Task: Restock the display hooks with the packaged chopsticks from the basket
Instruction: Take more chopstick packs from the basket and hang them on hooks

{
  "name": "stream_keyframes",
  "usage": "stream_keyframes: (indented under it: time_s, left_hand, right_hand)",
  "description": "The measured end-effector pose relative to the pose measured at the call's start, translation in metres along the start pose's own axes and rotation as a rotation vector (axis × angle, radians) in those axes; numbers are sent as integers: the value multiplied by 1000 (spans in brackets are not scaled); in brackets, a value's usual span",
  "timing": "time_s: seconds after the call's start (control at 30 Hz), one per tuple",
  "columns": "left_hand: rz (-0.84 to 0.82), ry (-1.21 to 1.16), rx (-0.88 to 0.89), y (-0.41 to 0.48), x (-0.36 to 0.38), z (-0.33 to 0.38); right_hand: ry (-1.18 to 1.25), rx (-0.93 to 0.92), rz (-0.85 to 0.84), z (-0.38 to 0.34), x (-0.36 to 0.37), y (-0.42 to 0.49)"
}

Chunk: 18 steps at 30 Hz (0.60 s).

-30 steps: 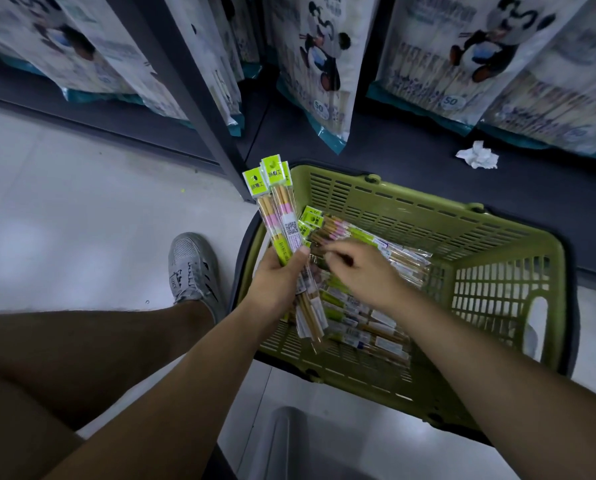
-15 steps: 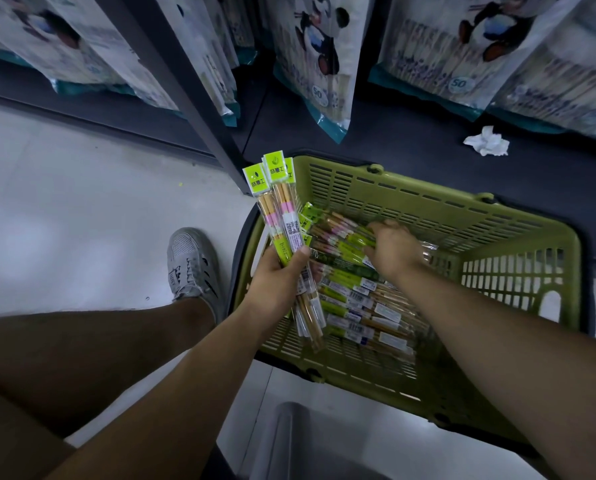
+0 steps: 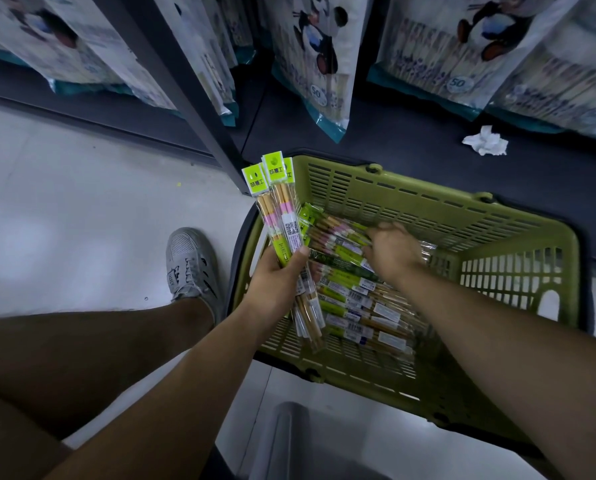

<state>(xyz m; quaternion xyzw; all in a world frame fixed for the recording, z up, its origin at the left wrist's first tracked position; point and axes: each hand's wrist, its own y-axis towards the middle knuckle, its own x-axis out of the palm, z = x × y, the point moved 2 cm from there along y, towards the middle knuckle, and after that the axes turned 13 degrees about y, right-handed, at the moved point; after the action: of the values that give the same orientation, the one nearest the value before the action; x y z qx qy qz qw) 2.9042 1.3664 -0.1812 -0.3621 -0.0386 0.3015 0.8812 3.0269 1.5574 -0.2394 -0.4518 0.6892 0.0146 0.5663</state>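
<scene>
The left hand (image 3: 275, 285), forearm stretched forward, grips 3 clear-wrapped chopstick packs (image 3: 282, 216) upright at the near-left corner of 1 olive-green slatted plastic basket (image 3: 410, 202). Their lime header cards carry white Chinese characters. The right hand (image 3: 391, 249) reaches palm-down onto the loose pile of matching packs (image 3: 358, 306) in the basket. It is blurred, so its grip cannot be told. Hanging panda-print bags (image 3: 319, 64) read "50". 1 crumpled white tissue (image 3: 485, 142) lies on the dark shelf.

Left hand (image 3: 275, 282) is gripping chopstick packs (image 3: 282, 216) upright, thumb wrapping across them; right hand (image 3: 391, 249) is stretching farther out, palm down, fingers blurred.
</scene>
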Motion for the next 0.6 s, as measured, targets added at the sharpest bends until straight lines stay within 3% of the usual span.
stream_keyframes:
  time_s: [0.27,0.47,0.6]
  left_hand:
    - [-15,-2,-30,-3,0,3]
    - [0,-42,-67,-5,6,12]
    - [-78,-88,-31,-18,17,34]
  right_hand:
    - [54,-103,67,-2,-26,-11]
    - [632,-108,-21,-12,-58,-39]
    - [928,-112,-132,-43,-82,-56]
